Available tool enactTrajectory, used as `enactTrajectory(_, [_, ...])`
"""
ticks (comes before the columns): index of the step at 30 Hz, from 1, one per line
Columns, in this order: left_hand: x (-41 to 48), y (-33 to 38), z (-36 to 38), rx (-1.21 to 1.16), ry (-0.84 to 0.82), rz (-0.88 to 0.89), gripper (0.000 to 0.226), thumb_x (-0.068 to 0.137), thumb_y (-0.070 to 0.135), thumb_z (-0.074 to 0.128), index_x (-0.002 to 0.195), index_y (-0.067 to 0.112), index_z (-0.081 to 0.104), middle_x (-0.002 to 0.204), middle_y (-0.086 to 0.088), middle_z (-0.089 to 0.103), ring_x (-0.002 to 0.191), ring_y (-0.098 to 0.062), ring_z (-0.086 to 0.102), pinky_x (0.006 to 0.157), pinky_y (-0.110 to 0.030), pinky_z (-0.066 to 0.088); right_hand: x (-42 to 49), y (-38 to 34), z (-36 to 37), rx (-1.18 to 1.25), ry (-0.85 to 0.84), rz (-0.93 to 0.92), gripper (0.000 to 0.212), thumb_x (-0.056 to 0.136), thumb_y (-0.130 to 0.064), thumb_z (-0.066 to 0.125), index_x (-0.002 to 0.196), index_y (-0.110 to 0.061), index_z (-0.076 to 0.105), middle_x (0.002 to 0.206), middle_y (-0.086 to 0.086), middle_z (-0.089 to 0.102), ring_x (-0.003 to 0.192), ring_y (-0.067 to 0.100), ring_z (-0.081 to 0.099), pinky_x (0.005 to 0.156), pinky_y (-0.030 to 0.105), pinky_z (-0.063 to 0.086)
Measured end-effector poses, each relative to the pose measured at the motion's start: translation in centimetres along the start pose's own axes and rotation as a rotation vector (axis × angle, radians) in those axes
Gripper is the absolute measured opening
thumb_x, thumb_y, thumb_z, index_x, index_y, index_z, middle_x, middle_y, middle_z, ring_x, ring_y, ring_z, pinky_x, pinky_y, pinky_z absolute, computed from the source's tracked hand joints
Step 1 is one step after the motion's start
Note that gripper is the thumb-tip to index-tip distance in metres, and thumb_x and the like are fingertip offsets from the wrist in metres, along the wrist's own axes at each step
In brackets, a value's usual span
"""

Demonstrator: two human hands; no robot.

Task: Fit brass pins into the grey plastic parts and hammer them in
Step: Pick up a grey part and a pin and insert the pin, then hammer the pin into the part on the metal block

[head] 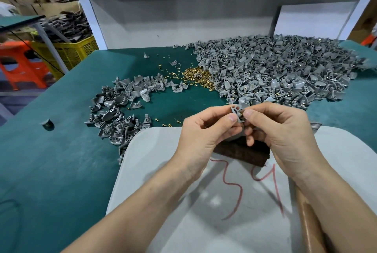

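Over the white board (163, 212), your left hand (202, 132) pinches a grey plastic part (234, 112) while your right hand (281, 130) pinches a brass pin (241, 113) at its side.

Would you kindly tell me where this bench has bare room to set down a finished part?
The widest bare mat is front left, between the small pile and the white board. A narrower pocket lies between the piles, beyond the part in the left hand and the pin in the right hand. Crowded: the big pile at right and the pin heap.
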State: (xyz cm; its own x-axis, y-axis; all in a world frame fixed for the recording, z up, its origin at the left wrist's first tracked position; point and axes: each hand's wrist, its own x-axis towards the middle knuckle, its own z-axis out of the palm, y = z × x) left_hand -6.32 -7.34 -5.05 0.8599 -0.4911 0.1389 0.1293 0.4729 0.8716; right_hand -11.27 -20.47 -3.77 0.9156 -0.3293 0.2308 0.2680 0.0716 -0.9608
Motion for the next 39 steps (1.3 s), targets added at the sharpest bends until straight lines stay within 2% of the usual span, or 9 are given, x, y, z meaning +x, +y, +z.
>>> enactTrajectory(7, [0.0,-0.3,-0.1,0.118,0.014,0.060,0.020,0.067,0.018,0.071,0.087,0.015,0.075,0.081,0.001,0.073,0.075,-0.010,0.068,0.073,-0.021,0.055,0.0,0.1,0.0,-0.047,0.020,-0.005,0.005,0.071,-0.015,0.072,0.069,-0.012,0.075,0.054,0.009,0.059,0.047,0.017,0.051,0.041,0.022,0.043])
enactTrajectory(10, [-0.1,-0.3,0.0,0.131,0.025,0.063,0.022,0.068,0.018,0.071,0.089,0.013,0.074,0.080,0.001,0.073,0.074,-0.008,0.068,0.073,-0.020,0.055,0.1,0.3,-0.1,-0.072,0.049,0.001,0.018,0.080,-0.003,0.068,0.066,-0.013,0.074,0.051,0.007,0.058,0.043,0.016,0.049,0.039,0.021,0.041])
enactTrajectory(18, [-0.1,-0.4,0.1,0.156,0.033,0.071,0.018,0.083,-0.002,0.064,0.094,0.009,0.072,0.081,0.002,0.074,0.071,-0.007,0.068,0.075,-0.022,0.057,0.1,0.3,0.1,-0.013,0.053,0.052,0.023,0.079,0.000,0.065,0.061,-0.012,0.073,0.049,0.006,0.056,0.041,0.013,0.048,0.036,0.018,0.038])
enactTrajectory(23, [-0.1,-0.4,0.1,0.145,0.038,0.078,0.018,0.083,-0.003,0.064,0.093,0.009,0.072,0.082,0.000,0.073,0.071,-0.009,0.068,0.075,-0.022,0.057,0.1,0.3,0.1,0.015,0.052,0.074,0.019,0.075,-0.002,0.066,0.060,-0.011,0.072,0.049,0.006,0.056,0.041,0.012,0.049,0.035,0.018,0.038])
enactTrajectory(26, [-0.2,-0.5,0.1,0.153,0.038,0.080,0.019,0.083,-0.003,0.064,0.094,0.010,0.072,0.082,0.000,0.074,0.071,-0.009,0.068,0.075,-0.022,0.057,0.1,0.2,0.1,0.035,0.042,0.076,0.007,0.065,-0.011,0.068,0.060,-0.012,0.073,0.049,0.006,0.056,0.041,0.011,0.049,0.035,0.019,0.039])
enactTrajectory(33, [-0.1,-0.4,0.0,0.191,0.032,0.107,0.017,0.084,-0.003,0.064,0.094,0.010,0.071,0.082,0.002,0.072,0.076,-0.010,0.068,0.079,-0.025,0.057,-0.1,-0.4,-0.2,-0.041,0.003,-0.027,0.012,0.071,-0.020,0.069,0.069,-0.010,0.075,0.056,0.005,0.062,0.048,0.013,0.055,0.042,0.020,0.047])
enactTrajectory(35, [-0.1,-0.3,-0.1,0.228,0.016,0.145,0.020,0.085,-0.006,0.062,0.095,0.010,0.069,0.080,0.003,0.070,0.076,-0.009,0.067,0.077,-0.025,0.057,0.1,-1.0,-1.5,-0.226,0.115,-0.167,0.012,0.079,-0.020,0.070,0.071,-0.012,0.073,0.058,0.002,0.063,0.048,0.011,0.057,0.043,0.019,0.046])
enactTrajectory(37, [-0.1,-0.1,-0.4,0.375,0.018,0.236,0.023,0.084,-0.005,0.063,0.098,0.013,0.067,0.083,0.005,0.068,0.079,-0.009,0.065,0.081,-0.030,0.057,0.6,-1.4,-3.7,-0.665,0.321,-0.263,0.013,0.084,-0.025,0.068,0.072,-0.020,0.069,0.053,-0.006,0.061,0.049,0.009,0.058,0.046,0.015,0.043])
enactTrajectory(39, [0.0,0.2,-0.7,0.533,0.030,0.330,0.021,0.083,0.000,0.065,0.097,0.015,0.066,0.087,0.006,0.068,0.085,-0.010,0.066,0.087,-0.031,0.055,1.0,-1.3,-5.6,-1.085,0.400,-0.045,0.026,0.080,-0.041,0.069,0.070,-0.017,0.066,0.056,-0.007,0.060,0.055,0.006,0.054,0.048,0.019,0.038])
